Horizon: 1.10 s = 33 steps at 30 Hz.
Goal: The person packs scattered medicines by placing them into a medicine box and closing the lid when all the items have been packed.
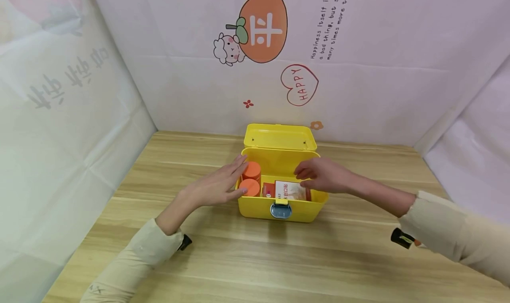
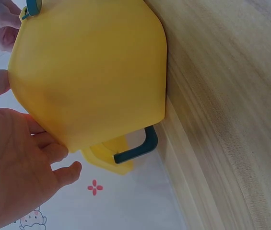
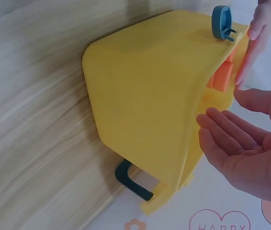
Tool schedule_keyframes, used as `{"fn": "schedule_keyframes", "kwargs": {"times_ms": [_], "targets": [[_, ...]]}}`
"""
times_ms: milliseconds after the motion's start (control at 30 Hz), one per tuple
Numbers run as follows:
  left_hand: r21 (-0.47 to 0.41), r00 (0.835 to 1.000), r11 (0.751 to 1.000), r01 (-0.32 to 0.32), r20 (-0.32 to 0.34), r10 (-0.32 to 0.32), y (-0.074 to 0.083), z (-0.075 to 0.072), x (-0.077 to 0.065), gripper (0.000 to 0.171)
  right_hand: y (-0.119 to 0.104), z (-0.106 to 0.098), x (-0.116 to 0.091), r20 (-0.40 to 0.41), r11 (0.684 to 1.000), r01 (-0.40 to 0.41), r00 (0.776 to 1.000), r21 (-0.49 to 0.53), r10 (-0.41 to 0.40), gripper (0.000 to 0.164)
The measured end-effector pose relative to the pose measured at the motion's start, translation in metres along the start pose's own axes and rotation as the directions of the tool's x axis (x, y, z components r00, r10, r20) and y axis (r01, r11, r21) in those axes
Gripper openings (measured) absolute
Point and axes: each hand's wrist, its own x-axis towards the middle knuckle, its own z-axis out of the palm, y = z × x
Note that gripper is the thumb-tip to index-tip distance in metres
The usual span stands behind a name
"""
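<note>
A yellow lidded box [image 1: 255, 209] stands with its lid [image 1: 279, 137] tipped back. Two round orange-lidded containers [image 1: 249, 187] are in its left side, and a white and red carton [image 1: 290, 190] with printed characters lies farther right. My left hand [image 1: 217, 183] is at the box's left rim, fingers extended beside the orange lids; in the left wrist view its fingers touch the box edge [image 2: 85, 72]. Above the box's right part hovers my right hand [image 1: 324, 174], its fingers loosely bent. The right wrist view shows nothing between that hand's thumb and fingers [image 3: 226, 136].
A dark green latch [image 1: 281, 210] sits on the box's front, and a dark green handle [image 3: 130, 179] shows behind it. The wooden table [image 1: 255, 258] meets a printed white cloth backdrop [image 1: 191, 90] at the back, with cloth on both sides too.
</note>
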Motion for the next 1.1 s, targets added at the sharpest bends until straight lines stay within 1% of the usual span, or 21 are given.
{"fn": "schedule_keyframes", "kwargs": {"times_ms": [333, 633, 867, 1100], "targets": [[-0.003, 1.0, 1.0, 0.0, 0.0, 0.0, -0.001, 0.001, 0.001, 0.082, 0.0, -0.002, -0.02, -0.052, 0.998, -0.022, 0.998, 0.064, 0.026, 0.029], [-0.007, 1.0, 1.0, 0.002, -0.004, -0.002, -0.001, 0.002, 0.001, 0.081, 0.005, -0.006, -0.036, -0.088, 0.995, -0.031, 0.995, 0.096, 0.039, 0.03], [-0.011, 1.0, 1.0, -0.005, -0.01, 0.005, -0.002, 0.003, 0.001, 0.082, 0.01, -0.007, -0.048, -0.116, 0.995, -0.033, 0.992, 0.099, 0.044, 0.031], [-0.017, 1.0, 1.0, -0.003, -0.008, 0.003, -0.002, 0.002, 0.0, 0.082, 0.015, -0.007, -0.057, -0.125, 0.991, -0.056, 0.99, 0.125, 0.072, 0.032]]}}
